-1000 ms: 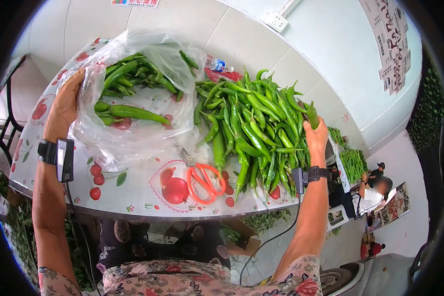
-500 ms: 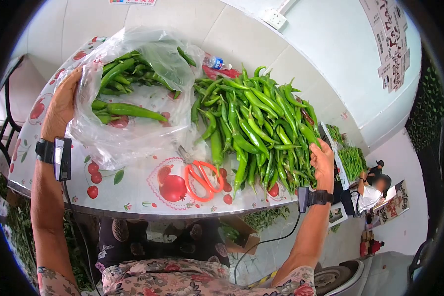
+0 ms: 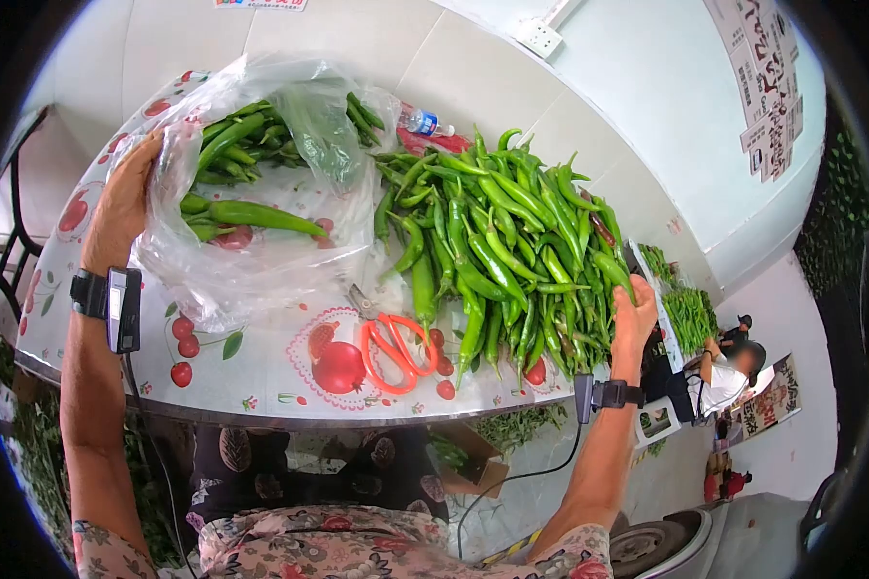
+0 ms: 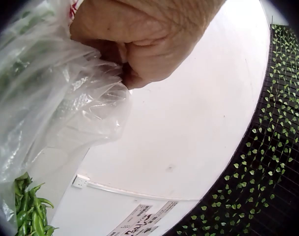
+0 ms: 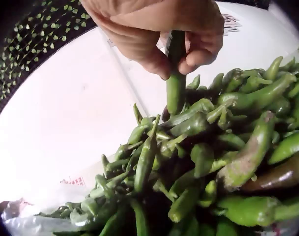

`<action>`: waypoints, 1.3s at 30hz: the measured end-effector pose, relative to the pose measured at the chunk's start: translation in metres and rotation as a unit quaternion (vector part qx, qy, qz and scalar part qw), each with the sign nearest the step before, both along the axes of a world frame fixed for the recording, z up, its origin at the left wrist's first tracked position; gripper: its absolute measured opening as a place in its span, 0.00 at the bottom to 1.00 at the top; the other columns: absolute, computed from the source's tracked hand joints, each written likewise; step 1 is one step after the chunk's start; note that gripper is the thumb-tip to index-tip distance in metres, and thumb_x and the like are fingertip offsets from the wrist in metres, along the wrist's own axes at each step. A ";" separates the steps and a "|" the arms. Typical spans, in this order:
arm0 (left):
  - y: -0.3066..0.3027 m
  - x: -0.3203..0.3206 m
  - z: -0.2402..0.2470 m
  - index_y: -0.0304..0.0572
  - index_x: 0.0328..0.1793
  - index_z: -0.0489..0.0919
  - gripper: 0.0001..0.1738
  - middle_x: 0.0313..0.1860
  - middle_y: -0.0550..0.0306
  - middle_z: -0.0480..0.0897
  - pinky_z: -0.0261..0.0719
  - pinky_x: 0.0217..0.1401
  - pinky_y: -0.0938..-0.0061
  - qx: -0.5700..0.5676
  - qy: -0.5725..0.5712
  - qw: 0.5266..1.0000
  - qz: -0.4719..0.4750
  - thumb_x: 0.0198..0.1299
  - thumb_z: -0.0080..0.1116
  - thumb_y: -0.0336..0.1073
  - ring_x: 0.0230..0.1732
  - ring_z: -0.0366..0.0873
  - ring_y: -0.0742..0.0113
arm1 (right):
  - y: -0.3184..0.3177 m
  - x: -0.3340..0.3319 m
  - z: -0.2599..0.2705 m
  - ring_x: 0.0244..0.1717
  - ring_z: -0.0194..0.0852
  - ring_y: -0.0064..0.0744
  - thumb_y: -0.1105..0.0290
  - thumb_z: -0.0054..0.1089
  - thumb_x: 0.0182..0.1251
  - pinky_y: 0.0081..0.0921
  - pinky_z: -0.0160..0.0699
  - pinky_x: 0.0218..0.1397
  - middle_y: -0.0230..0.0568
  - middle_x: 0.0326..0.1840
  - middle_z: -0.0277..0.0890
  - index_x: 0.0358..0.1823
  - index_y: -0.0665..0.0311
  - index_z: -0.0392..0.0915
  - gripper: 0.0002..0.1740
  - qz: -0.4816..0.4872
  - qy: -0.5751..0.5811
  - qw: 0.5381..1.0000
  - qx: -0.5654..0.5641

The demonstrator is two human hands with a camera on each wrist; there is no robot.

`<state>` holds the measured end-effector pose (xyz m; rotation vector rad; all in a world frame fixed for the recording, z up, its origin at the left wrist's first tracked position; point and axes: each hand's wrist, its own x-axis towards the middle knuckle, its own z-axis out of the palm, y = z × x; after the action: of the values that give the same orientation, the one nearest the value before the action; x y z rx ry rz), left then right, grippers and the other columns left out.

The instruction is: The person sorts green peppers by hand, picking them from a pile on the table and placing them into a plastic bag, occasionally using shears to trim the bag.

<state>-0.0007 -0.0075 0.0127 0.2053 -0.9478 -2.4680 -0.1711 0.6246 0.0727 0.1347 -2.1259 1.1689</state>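
Note:
My left hand (image 3: 126,207) grips the gathered edge of a clear plastic bag (image 3: 261,285) that lies wide open on the table, with its fingers curled into the film in the left wrist view. Inside the bag are several green chili peppers (image 3: 266,220). At the right, my right hand (image 3: 635,314) pinches one green pepper (image 5: 176,93) between thumb and fingers. That pepper points down against the near right side of a large heap of green peppers (image 3: 497,256). In the right wrist view one pepper in the heap has a brownish patch.
Scissors with orange-red handles (image 3: 401,357) lie between bag and heap, near the front edge of the fruit-patterned tablecloth (image 3: 270,372). A plastic bottle (image 3: 423,123) lies behind the heap by the wall. More green peppers (image 3: 687,318) lie farther right, near another person (image 3: 729,376).
My right hand has come down from the heap's upper right edge toward its near right side, where it now pinches a pepper. My left hand stays on the bag.

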 end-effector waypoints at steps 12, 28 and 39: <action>-0.015 0.002 -0.013 0.31 0.53 0.75 0.18 0.39 0.35 0.78 0.71 0.45 0.57 -0.586 -0.022 0.792 0.172 0.55 0.52 0.27 0.42 0.75 0.38 | -0.037 -0.022 -0.025 0.52 0.72 0.44 0.71 0.55 0.60 0.33 0.67 0.58 0.51 0.50 0.75 0.50 0.71 0.74 0.17 -0.018 0.125 0.984 0.122; 0.005 0.002 0.000 0.36 0.51 0.76 0.14 0.46 0.55 0.81 0.82 0.48 0.73 -0.089 0.088 0.991 -0.053 0.68 0.48 0.37 0.42 0.80 0.69 | -0.080 0.011 0.004 0.45 0.75 0.29 0.73 0.53 0.65 0.24 0.72 0.50 0.40 0.46 0.78 0.48 0.68 0.76 0.12 0.069 0.135 0.983 0.099; 0.014 0.006 0.005 0.31 0.51 0.75 0.15 0.45 0.51 0.81 0.84 0.46 0.73 -0.055 0.111 0.990 -0.066 0.68 0.47 0.36 0.42 0.81 0.67 | -0.325 0.079 -0.004 0.47 0.79 0.38 0.71 0.57 0.58 0.30 0.75 0.51 0.47 0.46 0.79 0.50 0.66 0.75 0.17 0.507 -0.106 0.824 0.231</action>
<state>0.0054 0.0068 0.0181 -0.1721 -1.0227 -2.4831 -0.0925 0.2999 0.0687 1.5840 -2.5496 1.1728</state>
